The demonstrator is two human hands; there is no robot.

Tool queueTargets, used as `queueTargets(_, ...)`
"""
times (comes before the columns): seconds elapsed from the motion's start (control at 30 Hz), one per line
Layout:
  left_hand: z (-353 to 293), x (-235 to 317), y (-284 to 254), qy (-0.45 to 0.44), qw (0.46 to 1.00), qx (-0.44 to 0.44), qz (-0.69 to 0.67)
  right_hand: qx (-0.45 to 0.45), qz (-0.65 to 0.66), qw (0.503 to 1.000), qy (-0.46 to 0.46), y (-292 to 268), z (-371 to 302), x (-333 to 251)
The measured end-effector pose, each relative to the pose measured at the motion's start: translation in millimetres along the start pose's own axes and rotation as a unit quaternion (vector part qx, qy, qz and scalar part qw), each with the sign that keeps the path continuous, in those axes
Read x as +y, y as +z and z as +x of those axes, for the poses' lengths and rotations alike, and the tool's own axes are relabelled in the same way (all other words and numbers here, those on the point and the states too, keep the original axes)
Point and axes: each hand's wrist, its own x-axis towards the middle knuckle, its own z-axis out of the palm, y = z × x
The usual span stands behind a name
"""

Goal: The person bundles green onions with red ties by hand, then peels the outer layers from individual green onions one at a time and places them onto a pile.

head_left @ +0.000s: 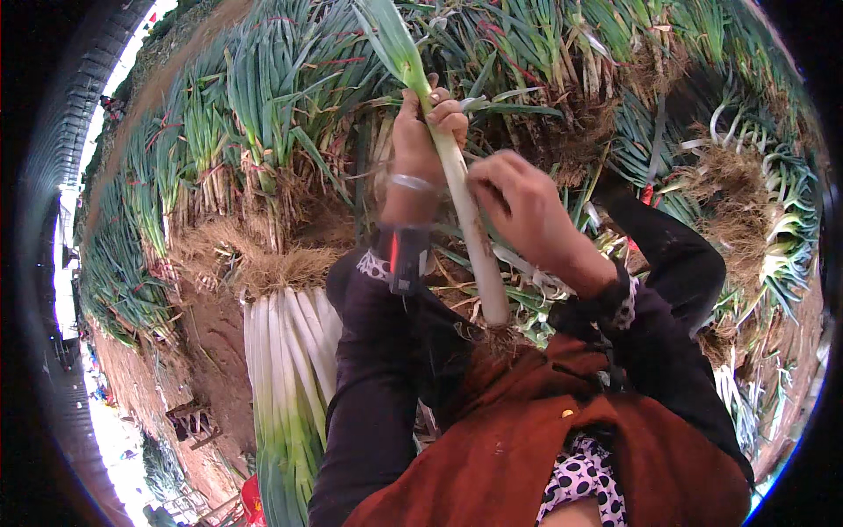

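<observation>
In my left hand (423, 140) is a single leek (470, 220), the fingers wrapped round its upper shank. Its green leaves point up and away. The white shank slants down toward my lap, with the roots (499, 341) at the lower end. My right hand (525, 206) is just right of the white shank, slightly blurred, its fingers curled in. Whether a thin strip is pinched there is hidden. On the ground left of my legs lies a pile of clean white leeks (285, 351), roots away from me and green tops toward me.
Rows of bundled, rooted leeks (255, 114) stand along the far side and left. More leeks with tangled roots (738, 202) lie at the right. Stripped leaves (536, 303) litter the ground by my legs. Something red (252, 499) shows at the lower left.
</observation>
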Motion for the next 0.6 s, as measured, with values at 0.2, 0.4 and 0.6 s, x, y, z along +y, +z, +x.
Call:
queueTargets(0.2, -4.1, 2.3, 3.6, -0.017, 1.0, 0.0, -0.005, -0.098, 0.007, 0.994, 0.037, -8.7, -26.6, -22.4)
queueTargets(0.4, -7.9, 1.8, 7.8, -0.002, 0.999, 0.05, 0.018, -0.086, 0.042, 0.995, 0.037, -3.8, -55.9, -30.3)
queueTargets(0.6, 2.2, 8.4, -4.1, 0.022, 0.999, 0.007, 0.035, -0.007, -0.062, 0.998, 0.008, 1.2, 6.2, 7.8)
